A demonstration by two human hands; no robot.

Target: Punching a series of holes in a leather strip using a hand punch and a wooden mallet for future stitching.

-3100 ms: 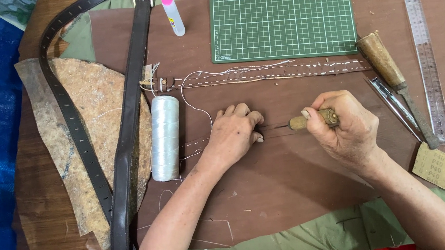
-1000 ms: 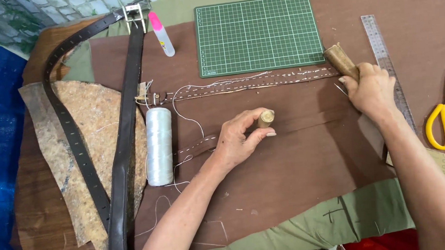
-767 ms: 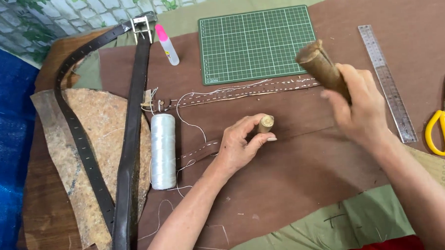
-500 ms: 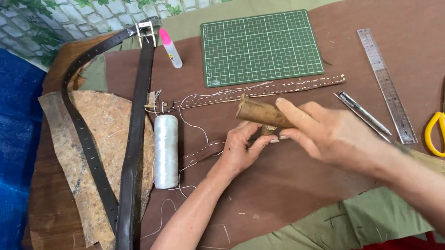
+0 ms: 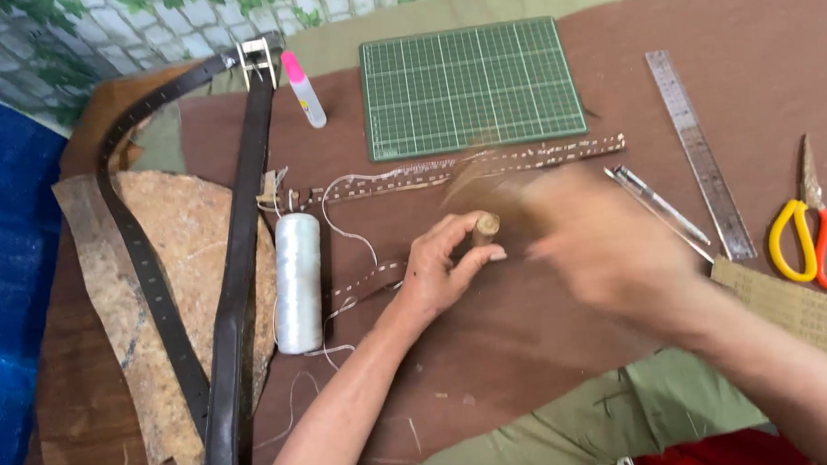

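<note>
The right hand [image 5: 606, 244] has swung down, blurred, grip unreadable; left fingers [image 5: 464, 249] pinch the wooden-handled awl [image 5: 485, 228] upright.

Green cutting mat [image 5: 472, 86] was the ref pt. Glue bottle w/ pink cap [image 5: 304, 90] lay just left of it; steel ruler [image 5: 699, 154] & scissors [image 5: 809, 228] to its right; white thread spool [image 5: 298, 282] below-left.

Right hand [image 5: 607, 253] motion-blurred, its grip unreadable; wooden handle's [image 5: 485, 228] lower part hidden by left-hand fingers [image 5: 460, 249].
</note>
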